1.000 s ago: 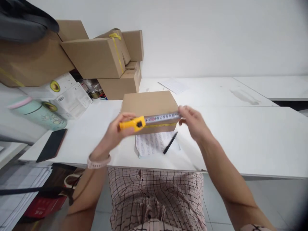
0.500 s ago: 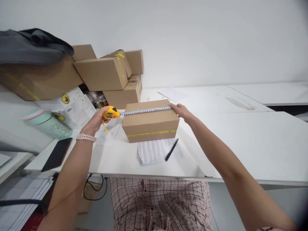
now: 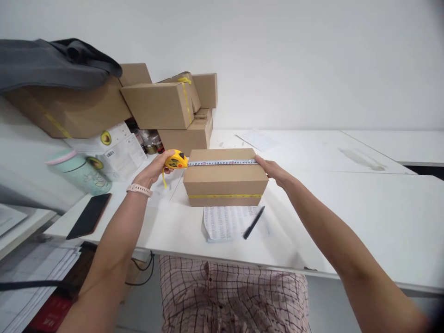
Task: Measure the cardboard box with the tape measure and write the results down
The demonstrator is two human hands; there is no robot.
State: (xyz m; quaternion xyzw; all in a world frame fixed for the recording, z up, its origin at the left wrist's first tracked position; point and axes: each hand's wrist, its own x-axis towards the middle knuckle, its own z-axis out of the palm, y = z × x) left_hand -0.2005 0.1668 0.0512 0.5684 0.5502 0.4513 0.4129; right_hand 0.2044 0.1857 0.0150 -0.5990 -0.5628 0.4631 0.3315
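Observation:
A closed cardboard box (image 3: 225,182) with a yellow strip along its front lies lengthwise before me. My left hand (image 3: 156,169) grips a yellow tape measure (image 3: 176,159) at the box's left end, its wrist strap dangling below. The pulled-out, numbered metal blade (image 3: 218,162) runs straight across the box top to the right edge. There my right hand (image 3: 270,167) holds the blade's end against the box with its fingertips; the hook itself is hidden. Under the front of the box sticks out a printed sheet (image 3: 225,224), with a black pen (image 3: 254,223) on its right side.
Stacked cardboard boxes (image 3: 156,106) stand at the back left, a dark grey bag (image 3: 52,64) on top. A mint bottle (image 3: 81,171) and a dark phone (image 3: 89,216) are on the left of the white table (image 3: 347,222). Another paper (image 3: 258,138) lies behind the box.
The tape measure's case has come closer to the box's left edge, with less blade showing between them. The right hand stays at the right edge. The whole view has shifted slightly.

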